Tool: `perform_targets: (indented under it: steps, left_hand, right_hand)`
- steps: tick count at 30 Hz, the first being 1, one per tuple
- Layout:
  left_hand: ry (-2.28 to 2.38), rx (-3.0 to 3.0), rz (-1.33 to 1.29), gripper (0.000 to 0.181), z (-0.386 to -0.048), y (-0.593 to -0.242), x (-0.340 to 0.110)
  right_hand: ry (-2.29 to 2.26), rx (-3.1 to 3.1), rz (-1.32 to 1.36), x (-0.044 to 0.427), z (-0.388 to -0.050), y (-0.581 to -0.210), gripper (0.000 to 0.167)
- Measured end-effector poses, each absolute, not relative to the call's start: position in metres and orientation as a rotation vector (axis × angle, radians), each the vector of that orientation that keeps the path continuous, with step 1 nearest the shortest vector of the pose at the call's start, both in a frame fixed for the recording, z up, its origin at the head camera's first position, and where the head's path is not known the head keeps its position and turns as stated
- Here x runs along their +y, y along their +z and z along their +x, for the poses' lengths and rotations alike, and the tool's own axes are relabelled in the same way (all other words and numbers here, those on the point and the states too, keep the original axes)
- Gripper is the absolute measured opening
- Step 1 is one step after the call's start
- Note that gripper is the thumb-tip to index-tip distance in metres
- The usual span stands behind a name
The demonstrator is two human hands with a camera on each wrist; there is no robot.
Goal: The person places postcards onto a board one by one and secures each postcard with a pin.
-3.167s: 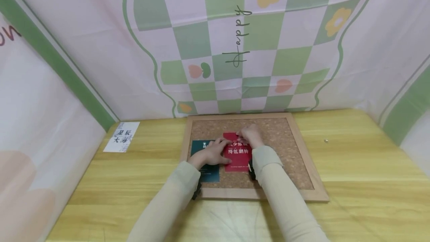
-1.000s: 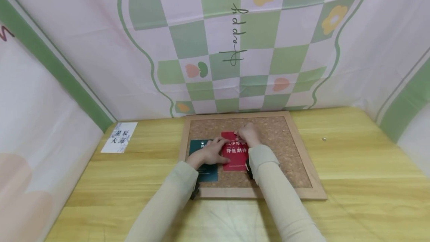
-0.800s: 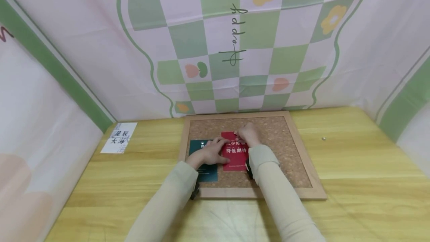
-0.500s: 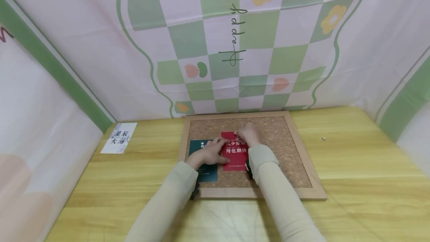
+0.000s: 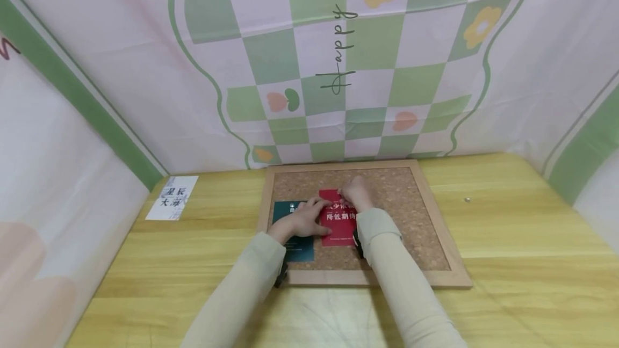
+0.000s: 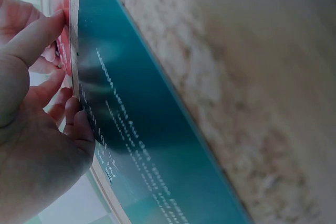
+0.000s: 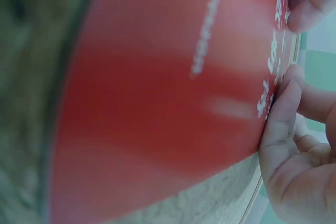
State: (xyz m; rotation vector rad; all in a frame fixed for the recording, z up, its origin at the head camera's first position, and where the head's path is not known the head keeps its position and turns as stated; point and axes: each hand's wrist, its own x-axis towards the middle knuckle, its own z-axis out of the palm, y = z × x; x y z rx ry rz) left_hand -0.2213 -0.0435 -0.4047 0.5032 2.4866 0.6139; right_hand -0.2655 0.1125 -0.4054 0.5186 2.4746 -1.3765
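Observation:
A red card (image 5: 338,230) with white characters lies on the framed corkboard (image 5: 401,192). My left hand (image 5: 302,221) lies across a dark teal card (image 5: 300,251), fingers spread, its fingertips and thumb touching the red card's left side. At the red card's top, my right hand (image 5: 357,192) has curled fingers. In the right wrist view the right hand's thumb and forefinger (image 7: 283,103) pinch together against the red card (image 7: 157,103); whatever is between them is hidden. The left wrist view shows the teal card (image 6: 142,119) close up beside the left hand (image 6: 31,93).
On the wooden table (image 5: 193,267), a white card (image 5: 172,198) with dark characters lies left of the board. A tiny silvery piece (image 5: 467,199) sits to the right. A patterned cloth (image 5: 372,58) hangs behind the board.
Both hands keep nearly the same places on the red card throughout. The whole head view has shifted slightly; cards and board stay where they were.

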Motion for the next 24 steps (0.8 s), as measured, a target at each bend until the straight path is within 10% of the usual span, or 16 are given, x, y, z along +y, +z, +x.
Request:
perform_targets:
  steps: [24]
  left_hand:
    - [0.604,2.488,0.504,0.068,-0.2213,-0.4052,-0.0444]
  right_hand:
    - [-1.383,2.454,0.488,0.1132,-0.2684,-0.4068,0.019]
